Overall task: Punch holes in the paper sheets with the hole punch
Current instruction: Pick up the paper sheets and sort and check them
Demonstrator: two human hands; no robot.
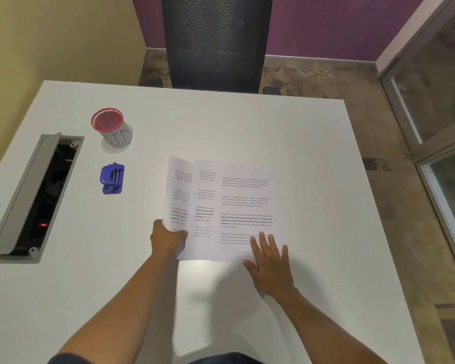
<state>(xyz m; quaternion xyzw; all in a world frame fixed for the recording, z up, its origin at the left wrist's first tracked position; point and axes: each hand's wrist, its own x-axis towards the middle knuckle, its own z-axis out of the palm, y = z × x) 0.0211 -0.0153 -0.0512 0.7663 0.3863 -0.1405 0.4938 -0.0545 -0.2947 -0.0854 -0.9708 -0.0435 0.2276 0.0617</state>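
Three printed paper sheets [244,200] lie fanned and overlapping in the middle of the white table [300,143]. My left hand [167,239] grips the near left corner of the leftmost sheet, thumb on top, and that edge is lifted off the table. My right hand [269,261] rests flat with straight fingers on the near right corner of the top sheet. A blue hole punch [112,178] sits on the table to the left of the sheets, apart from both hands.
A mesh cup with a red rim [113,128] stands behind the hole punch. An open grey cable tray [34,198] is set into the table at the left. A black mesh chair [216,43] stands at the far edge. Glass partition [436,101] at right.
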